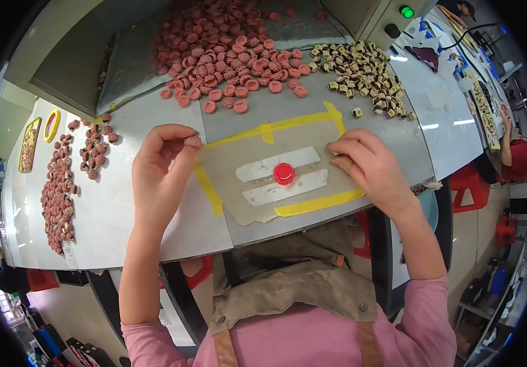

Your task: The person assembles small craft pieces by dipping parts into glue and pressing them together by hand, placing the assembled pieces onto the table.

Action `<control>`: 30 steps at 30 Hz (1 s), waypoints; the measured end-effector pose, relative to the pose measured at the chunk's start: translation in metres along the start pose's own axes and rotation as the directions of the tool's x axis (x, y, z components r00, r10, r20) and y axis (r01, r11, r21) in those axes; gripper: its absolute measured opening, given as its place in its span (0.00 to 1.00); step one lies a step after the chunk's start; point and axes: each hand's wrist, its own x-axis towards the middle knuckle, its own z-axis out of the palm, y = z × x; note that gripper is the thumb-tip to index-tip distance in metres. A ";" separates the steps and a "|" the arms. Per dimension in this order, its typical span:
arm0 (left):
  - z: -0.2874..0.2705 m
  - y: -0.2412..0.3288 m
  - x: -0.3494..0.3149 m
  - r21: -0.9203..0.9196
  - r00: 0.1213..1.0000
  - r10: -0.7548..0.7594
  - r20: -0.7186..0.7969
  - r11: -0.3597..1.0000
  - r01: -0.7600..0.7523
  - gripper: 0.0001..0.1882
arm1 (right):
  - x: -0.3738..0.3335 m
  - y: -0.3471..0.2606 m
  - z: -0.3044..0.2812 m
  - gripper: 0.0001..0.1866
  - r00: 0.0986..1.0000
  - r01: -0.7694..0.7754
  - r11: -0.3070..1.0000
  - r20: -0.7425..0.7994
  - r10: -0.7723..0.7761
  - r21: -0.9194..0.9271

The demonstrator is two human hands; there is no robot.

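My left hand (162,162) pinches a small pink ridged cap-shaped piece (192,141) between thumb and fingertips, above the left edge of a taped-down grey-brown sheet (220,162). At the sheet's right edge, my right hand (377,171) has its thumb and fingers drawn together; whatever may be between them is too small to make out. Two whitish strips (285,188) lie side by side on the sheet between my hands. A round bright red piece (284,174) sits across the gap between these strips, touched by neither hand.
Pink ridged pieces (239,64) are heaped at the back, beside a pile of cream-and-dark small pieces (367,76). Joined clusters (58,189) lie at left, near a yellow tape roll (52,126). Yellow tape (318,203) borders the sheet. Another person (517,150) works at far right.
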 end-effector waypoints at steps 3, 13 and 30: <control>0.009 0.012 -0.018 -0.220 0.983 -0.168 0.078 0.959 0.181 0.12 | -0.004 -0.001 0.000 0.11 1.000 0.003 0.999 -0.016 -0.002 0.051; 0.047 0.019 -0.057 -0.642 0.841 -0.467 0.275 0.562 0.522 0.18 | 0.003 -0.013 -0.003 0.09 0.995 -0.082 0.996 0.064 0.079 0.038; 0.054 0.002 -0.071 -0.675 0.907 -0.355 0.228 0.614 0.410 0.17 | 0.022 -0.048 0.030 0.12 0.980 0.199 0.976 0.014 -0.201 0.088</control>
